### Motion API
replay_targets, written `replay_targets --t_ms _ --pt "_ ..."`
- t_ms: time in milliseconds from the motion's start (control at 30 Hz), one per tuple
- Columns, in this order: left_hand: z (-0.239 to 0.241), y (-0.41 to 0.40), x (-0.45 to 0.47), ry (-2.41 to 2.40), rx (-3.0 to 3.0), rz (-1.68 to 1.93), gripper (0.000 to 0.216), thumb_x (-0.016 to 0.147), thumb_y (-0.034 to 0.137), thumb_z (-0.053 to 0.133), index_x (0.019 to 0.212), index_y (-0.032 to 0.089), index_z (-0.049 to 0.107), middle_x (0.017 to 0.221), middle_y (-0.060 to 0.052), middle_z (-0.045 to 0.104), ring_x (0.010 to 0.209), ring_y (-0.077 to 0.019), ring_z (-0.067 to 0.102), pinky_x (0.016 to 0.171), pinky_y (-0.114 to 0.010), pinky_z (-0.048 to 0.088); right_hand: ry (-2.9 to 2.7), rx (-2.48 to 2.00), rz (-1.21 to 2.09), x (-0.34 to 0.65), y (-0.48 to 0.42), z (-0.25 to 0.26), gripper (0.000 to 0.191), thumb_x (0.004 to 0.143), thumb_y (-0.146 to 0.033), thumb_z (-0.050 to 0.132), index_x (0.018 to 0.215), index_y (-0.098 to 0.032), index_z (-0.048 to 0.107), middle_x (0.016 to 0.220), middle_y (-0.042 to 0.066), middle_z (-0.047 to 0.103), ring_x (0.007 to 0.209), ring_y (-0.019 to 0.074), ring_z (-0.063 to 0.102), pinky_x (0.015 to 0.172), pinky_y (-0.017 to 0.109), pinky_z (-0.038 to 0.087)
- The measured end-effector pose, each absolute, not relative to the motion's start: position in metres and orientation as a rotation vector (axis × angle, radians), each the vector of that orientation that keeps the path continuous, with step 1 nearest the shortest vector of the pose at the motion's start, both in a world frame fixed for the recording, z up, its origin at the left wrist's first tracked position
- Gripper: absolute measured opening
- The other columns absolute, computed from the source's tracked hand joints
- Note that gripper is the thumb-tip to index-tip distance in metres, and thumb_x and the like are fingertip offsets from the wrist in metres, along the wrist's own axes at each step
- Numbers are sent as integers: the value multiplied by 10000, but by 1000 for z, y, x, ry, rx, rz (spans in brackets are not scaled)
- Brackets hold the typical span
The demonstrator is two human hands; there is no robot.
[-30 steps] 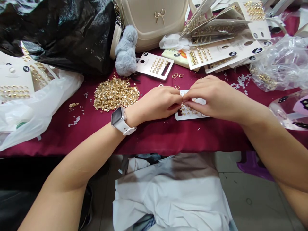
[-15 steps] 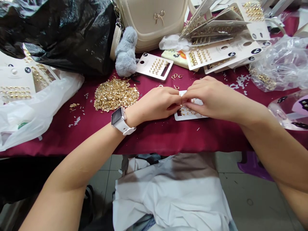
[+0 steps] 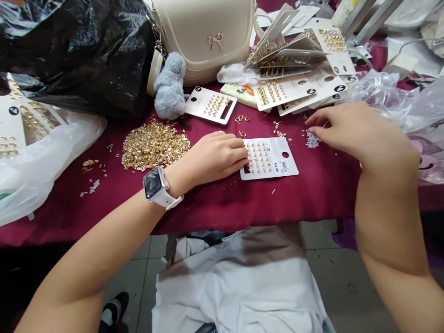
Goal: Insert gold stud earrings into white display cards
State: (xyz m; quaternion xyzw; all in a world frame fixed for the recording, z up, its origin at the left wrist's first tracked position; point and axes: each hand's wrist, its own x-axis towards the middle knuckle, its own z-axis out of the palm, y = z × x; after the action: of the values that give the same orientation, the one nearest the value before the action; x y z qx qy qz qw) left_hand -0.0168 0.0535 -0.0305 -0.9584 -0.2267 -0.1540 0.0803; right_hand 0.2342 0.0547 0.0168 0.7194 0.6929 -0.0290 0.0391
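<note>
An earring card [image 3: 279,162] lies on the maroon cloth, its printed back up, with rows of small gold backs showing and a price on it. My left hand [image 3: 222,155], wearing a watch, is closed at the card's left edge, its fingertips curled onto it. Off to the right, my right hand [image 3: 354,132] hovers by a small heap of tiny white tubes [image 3: 312,140], thumb and forefinger brought together; anything between their tips is too small to make out. A few gold backs [image 3: 280,130] are scattered just above the card.
A pile of gold bits [image 3: 152,145] sits left of my left hand. Beyond lie another earring card [image 3: 211,105], a fluffy blue-grey charm [image 3: 169,88] and a cream handbag [image 3: 204,37]. Stacked earring cards [image 3: 294,88] stand at the back right; a black plastic bag [image 3: 76,55] fills the back left.
My right hand has left the card and moved right to the white tubes, uncovering the card's right part. My left hand stays at the card's left edge. The view has shifted slightly.
</note>
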Motion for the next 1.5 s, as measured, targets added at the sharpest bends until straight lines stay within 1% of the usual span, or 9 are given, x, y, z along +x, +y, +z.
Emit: replay_targets --t_ms 200,367,600,733,933,1100,1233,1333,1500 --pt "-28 51 -17 -649 -2818 -535 264 953 304 464 822 160 643 812 -17 655 696 -129 564 686 -258 407 2085 2140 -49 233 53 11 247 823 -183 524 983 -163 711 1035 112 709 984 286 639 756 359 426" --pt "-27 50 -16 -600 -2837 -499 270 953 303 466 801 159 637 811 -12 658 714 -131 565 706 -257 409 1985 2120 66 223 54 8 274 847 -205 504 1011 -142 715 1039 152 704 1012 319 639 727 368 428" --pt "-28 49 -16 -623 -2850 -436 280 959 285 446 820 158 653 790 -20 651 724 -132 564 705 -261 399 1918 2067 163 215 55 5 311 871 -154 429 1016 -87 697 1072 205 679 1051 349 630 758 379 455" --pt "-28 49 -15 -624 -2850 -425 285 956 286 450 810 152 655 773 -22 649 717 -135 564 696 -262 402 2066 2148 135 216 56 2 268 862 -177 449 973 -132 689 1052 161 694 1038 330 638 794 389 478" --pt "-28 49 -15 -644 -2851 -381 303 960 300 443 828 149 670 766 -36 651 736 -143 579 698 -268 404 2613 2298 -351 205 47 5 116 811 -193 552 895 -192 632 839 38 723 846 208 692 769 315 519" --pt "-29 51 -15 -669 -2904 -383 286 957 283 448 860 147 680 828 -44 675 744 -152 597 703 -273 411 2999 2006 -998 202 40 0 96 766 -262 610 843 -209 628 854 20 724 829 213 707 731 326 564" --pt "-30 51 -15 -695 -2940 -374 269 951 274 460 866 143 681 851 -48 681 753 -156 608 699 -273 414 2998 1818 -1223 199 37 -3 143 756 -301 645 850 -196 669 861 21 728 820 196 707 716 290 563" --pt "-31 51 -15 -683 -2947 -382 265 952 262 456 868 136 673 846 -52 677 743 -155 608 689 -271 414 3090 1673 -1124 196 35 -3 109 779 -284 641 796 -201 708 783 11 729 754 170 690 721 281 542" --pt "-32 51 -15 -661 -2921 -420 274 964 269 437 892 133 663 858 -52 678 738 -153 609 680 -270 412 3263 1361 -556 195 35 -8 149 838 -218 586 826 -208 734 840 43 722 799 180 640 749 305 494"
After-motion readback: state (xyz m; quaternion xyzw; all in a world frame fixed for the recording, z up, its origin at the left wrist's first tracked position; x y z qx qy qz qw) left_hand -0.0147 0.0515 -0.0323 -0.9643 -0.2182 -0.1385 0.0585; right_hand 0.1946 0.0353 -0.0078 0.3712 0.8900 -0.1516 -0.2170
